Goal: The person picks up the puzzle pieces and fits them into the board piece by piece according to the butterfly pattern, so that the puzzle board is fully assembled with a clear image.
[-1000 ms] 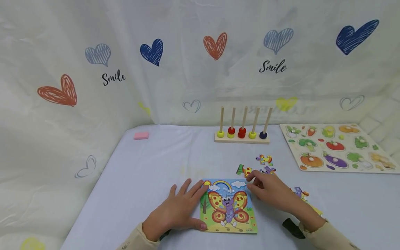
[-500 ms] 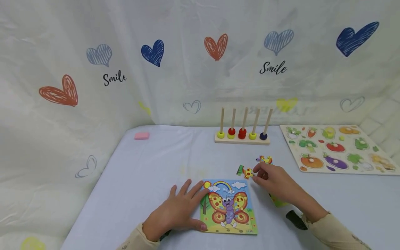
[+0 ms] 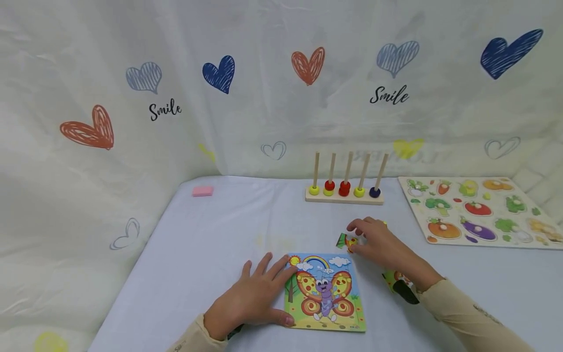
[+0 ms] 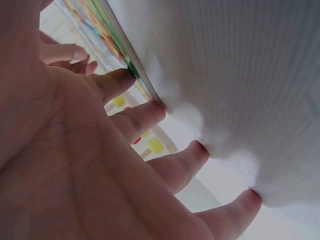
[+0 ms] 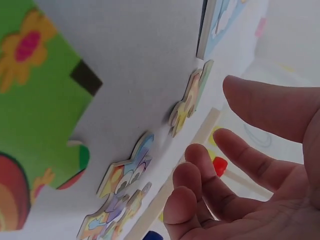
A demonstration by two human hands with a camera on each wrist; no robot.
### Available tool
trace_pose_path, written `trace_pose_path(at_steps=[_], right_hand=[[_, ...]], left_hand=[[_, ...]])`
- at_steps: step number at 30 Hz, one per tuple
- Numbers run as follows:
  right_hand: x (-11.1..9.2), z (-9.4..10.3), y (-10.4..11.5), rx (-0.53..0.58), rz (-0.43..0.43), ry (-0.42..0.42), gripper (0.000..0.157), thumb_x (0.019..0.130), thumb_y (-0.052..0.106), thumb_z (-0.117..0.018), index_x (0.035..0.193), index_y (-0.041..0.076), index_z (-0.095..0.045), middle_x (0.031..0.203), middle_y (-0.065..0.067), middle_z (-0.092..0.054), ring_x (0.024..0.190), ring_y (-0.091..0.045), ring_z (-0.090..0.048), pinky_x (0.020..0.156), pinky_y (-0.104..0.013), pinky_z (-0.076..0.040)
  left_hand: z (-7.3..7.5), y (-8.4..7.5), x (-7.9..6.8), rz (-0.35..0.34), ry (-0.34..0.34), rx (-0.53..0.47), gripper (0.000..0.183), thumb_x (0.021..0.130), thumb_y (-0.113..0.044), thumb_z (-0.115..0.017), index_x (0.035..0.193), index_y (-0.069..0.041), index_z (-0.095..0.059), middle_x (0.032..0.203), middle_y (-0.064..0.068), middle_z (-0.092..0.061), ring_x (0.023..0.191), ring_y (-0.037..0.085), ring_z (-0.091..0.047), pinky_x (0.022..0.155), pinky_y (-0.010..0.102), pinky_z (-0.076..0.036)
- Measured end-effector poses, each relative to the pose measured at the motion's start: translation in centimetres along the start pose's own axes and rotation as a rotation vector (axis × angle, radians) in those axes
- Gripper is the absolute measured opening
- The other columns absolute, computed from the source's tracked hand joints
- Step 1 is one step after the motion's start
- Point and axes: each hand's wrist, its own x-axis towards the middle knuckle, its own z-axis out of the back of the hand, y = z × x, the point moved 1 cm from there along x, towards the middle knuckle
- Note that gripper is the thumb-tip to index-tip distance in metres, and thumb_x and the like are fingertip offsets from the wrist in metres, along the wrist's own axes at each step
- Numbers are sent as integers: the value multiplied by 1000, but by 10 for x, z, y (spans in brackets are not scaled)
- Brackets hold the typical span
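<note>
A butterfly puzzle (image 3: 327,313) lies flat near the table's front. My left hand (image 3: 248,305) rests with spread fingers at its left edge, some fingertips and the thumb touching its border. In the left wrist view, other fingertips (image 4: 235,215) press the cloth. Holding nothing, my right hand (image 3: 382,247) hovers with loosely bent fingers right of the puzzle, beside a loose green-and-yellow puzzle piece (image 3: 341,240). The right wrist view shows that small piece (image 5: 187,100), a piece with eyes (image 5: 127,170) and a green flower piece (image 5: 50,120) close to the camera. In the head view, my right hand and arm hide some pieces.
A wooden peg stand (image 3: 345,199) with coloured beads stands at the back. To its right lies a vegetable peg board (image 3: 479,225). A pink block (image 3: 203,191) sits at the back left. A white curtain (image 3: 246,112) with printed hearts hangs behind the table.
My right hand has moved from the puzzle's upper right corner away to the right and a little farther back, over the loose pieces. The left hand stays on the puzzle.
</note>
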Motion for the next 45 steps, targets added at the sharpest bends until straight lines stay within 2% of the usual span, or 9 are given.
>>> trace_pose_path(at_steps=[6, 16, 22, 30, 37, 42, 45], right_hand=[[10, -6, -5, -59, -10, 44, 48, 88, 12, -87, 130, 0, -66, 115, -23, -57, 104, -40, -53, 83, -54, -53], [15, -7, -3, -105, 15, 59, 36, 88, 9, -87, 120, 2, -71, 113, -21, -57, 102, -39, -51, 81, -51, -52], [14, -7, -3, -103, 20, 54, 33, 90, 9, -85, 118, 5, -69, 109, -17, -58, 101, -37, -51, 80, -51, -52], [15, -9, -3, -48, 10, 111, 39, 94, 6, -81, 128, 3, -62, 104, -9, -66, 90, -26, -58, 78, -44, -56], [9, -6, 0, 10, 60, 48, 30, 96, -2, -74, 124, 5, -67, 82, 1, -64, 70, -16, -54, 64, -33, -48], [5, -3, 6, 24, 100, -15, 29, 98, -7, -65, 123, 6, -70, 81, 2, -61, 71, -16, -52, 63, -32, -46], [3, -2, 12, 52, 97, -29, 26, 100, -4, -66, 124, 6, -71, 86, 1, -65, 74, -16, -55, 63, -32, -49]], left_hand=[[-1, 1, 1, 1, 0, -6, 106, 81, -72, -81, 168, -30, -36, 176, -2, -25, 160, 41, -21, 115, 76, -28], [-1, 2, 2, 0, -4, -7, 106, 81, -73, -80, 168, -31, -36, 177, -3, -24, 160, 41, -21, 114, 76, -28], [1, 1, 1, -14, -10, 0, 107, 81, -71, -81, 168, -29, -36, 176, -1, -24, 159, 42, -21, 114, 76, -29], [0, 2, 0, -15, -6, -9, 108, 81, -71, -82, 168, -28, -36, 176, 0, -25, 160, 41, -20, 115, 76, -28], [-1, 2, -1, -19, -15, 2, 108, 81, -71, -82, 168, -28, -36, 176, 0, -25, 159, 41, -21, 114, 76, -29], [-1, 1, -1, -16, -7, 0, 108, 81, -72, -81, 169, -28, -35, 176, 0, -25, 160, 41, -20, 115, 76, -28], [-1, 1, -1, -18, -15, 10, 107, 82, -72, -81, 168, -27, -35, 176, 0, -25, 159, 42, -21, 114, 76, -29]])
